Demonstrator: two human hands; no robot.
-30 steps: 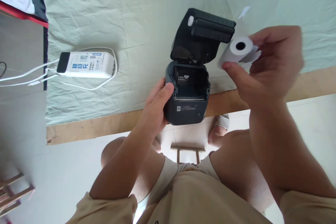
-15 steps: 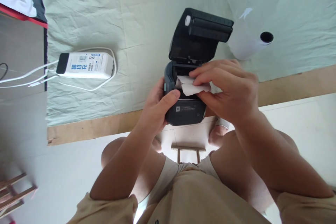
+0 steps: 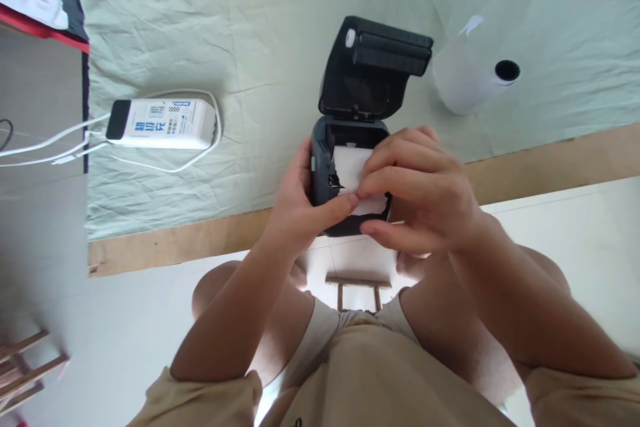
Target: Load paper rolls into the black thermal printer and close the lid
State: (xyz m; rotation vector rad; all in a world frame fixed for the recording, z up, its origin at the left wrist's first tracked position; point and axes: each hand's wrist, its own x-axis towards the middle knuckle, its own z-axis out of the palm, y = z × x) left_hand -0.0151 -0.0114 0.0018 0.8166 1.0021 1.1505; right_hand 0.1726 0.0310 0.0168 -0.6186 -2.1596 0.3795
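Observation:
A dark portable label printer (image 3: 320, 167) is held over the table's front edge, its hinged lid (image 3: 375, 70) tipped back. My left hand (image 3: 300, 210) grips its left side, with the thumb reaching across onto the white paper (image 3: 350, 163). The paper lies in the printer's bay, and its end spreads toward the front rim. My right hand (image 3: 425, 190) is over the right side; its fingertips press on the paper while its thumb stands apart by the front rim. Those fingers hide part of the paper.
A white power bank or charger (image 3: 165, 123) with cables lies on the pale green cloth (image 3: 260, 67) at left. At right stands a large white roll (image 3: 463, 80) with a dark core. A wooden strip (image 3: 175, 240) edges the table; a wooden stool (image 3: 30, 373) is at lower left.
The paper's end has come down from the right fingers' pinch and now lies flat toward the front. My left thumb has moved right onto it, and my right thumb has come away.

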